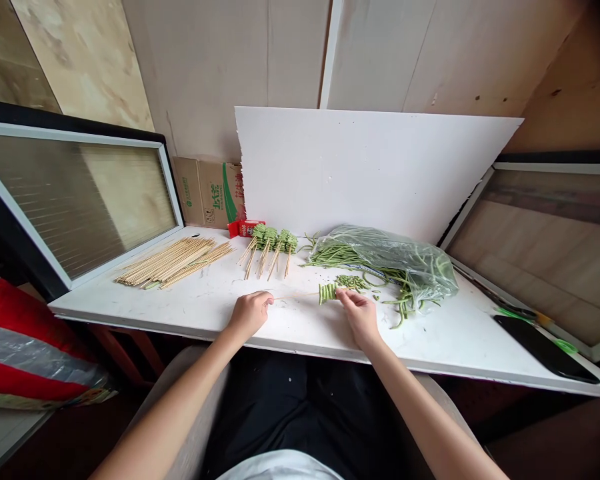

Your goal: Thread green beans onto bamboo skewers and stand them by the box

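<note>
A thin wooden skewer (pixel 300 295) runs sideways between my two hands, just above the white tabletop. My left hand (pixel 253 313) is closed around its left end. Several short green bean pieces (pixel 326 293) are threaded side by side near the right end. My right hand (pixel 359 315) pinches at the bean pieces there, its fingertips against them. Behind that hand lies a small heap of cut green bean pieces (pixel 351 283). Finished-looking bean skewers (pixel 273 241) lie in a group further back, their sticks pointing toward me.
Bare skewers (pixel 175 260) are piled at left. Long green beans in a clear plastic bag (pixel 395 257) lie at right. A black phone (pixel 545 348) and scissors (pixel 517 311) rest near the right edge. A white board (pixel 370 173) and a cardboard box (pixel 207 193) stand behind.
</note>
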The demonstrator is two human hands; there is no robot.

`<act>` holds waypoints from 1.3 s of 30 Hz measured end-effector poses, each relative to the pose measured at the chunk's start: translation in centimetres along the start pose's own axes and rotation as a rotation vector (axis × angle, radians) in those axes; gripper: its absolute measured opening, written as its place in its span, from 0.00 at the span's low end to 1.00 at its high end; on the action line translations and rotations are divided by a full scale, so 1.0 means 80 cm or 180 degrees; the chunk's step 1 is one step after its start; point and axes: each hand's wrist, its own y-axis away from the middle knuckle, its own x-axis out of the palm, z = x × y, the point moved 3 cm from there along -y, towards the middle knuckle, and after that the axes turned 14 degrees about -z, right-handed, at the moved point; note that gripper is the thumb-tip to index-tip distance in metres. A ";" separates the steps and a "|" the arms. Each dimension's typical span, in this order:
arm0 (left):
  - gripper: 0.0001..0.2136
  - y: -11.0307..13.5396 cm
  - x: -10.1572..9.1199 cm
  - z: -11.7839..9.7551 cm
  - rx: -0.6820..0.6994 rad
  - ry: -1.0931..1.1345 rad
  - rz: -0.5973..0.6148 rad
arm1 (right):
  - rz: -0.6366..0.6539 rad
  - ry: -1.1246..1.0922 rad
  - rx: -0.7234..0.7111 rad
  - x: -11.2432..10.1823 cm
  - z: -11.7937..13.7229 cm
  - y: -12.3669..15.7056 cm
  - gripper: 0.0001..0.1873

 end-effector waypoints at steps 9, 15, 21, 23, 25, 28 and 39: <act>0.14 -0.007 -0.009 0.002 -0.0383 0.0073 -0.0096 | 0.0508 0.0554 -0.0335 0.004 0.018 -0.016 0.21; 0.13 -0.008 -0.011 0.006 -0.0703 -0.0054 -0.0015 | 0.1146 0.2165 -0.2472 0.020 0.010 -0.014 0.17; 0.13 -0.008 -0.012 0.006 -0.0777 -0.0057 0.0041 | 0.1003 0.2485 -0.2690 0.028 0.004 -0.014 0.15; 0.13 -0.008 -0.012 0.007 -0.0764 -0.0050 0.0034 | 0.0803 0.2047 -0.2200 0.018 0.000 -0.023 0.13; 0.13 -0.007 -0.012 0.007 -0.0727 -0.0043 0.0039 | 0.0600 0.1457 -0.1390 0.002 -0.008 -0.033 0.14; 0.13 -0.007 -0.012 0.006 -0.0658 -0.0018 0.0046 | 0.0468 0.0579 -0.0260 -0.018 -0.018 -0.044 0.23; 0.13 -0.003 -0.007 0.009 -0.0459 -0.0182 0.0135 | 0.0498 -0.0185 0.0299 -0.028 -0.020 -0.047 0.27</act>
